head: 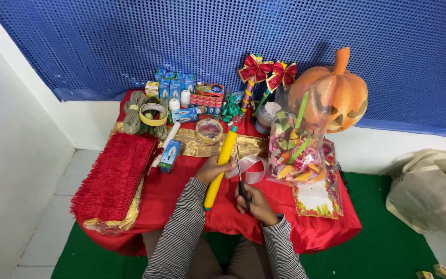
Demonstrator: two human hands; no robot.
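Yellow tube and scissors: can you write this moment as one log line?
left hand: holds yellow tube | right hand: holds scissors, blades up | surface: red cloth | nearby: bag of ribbons

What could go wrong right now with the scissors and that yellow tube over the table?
1. The scissors in the right hand point toward the left hand gripping the yellow tube; a slip might nick fingers.
2. The blades lie close to the red-and-white ribbon roll and could snag it.

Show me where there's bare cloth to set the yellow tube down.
Bare red cloth lies between the fringe bundle and the left hand, which holds the yellow tube. A smaller strip runs along the front edge below the right hand with its scissors. The back row by the bulb boxes and the pumpkin side is crowded.
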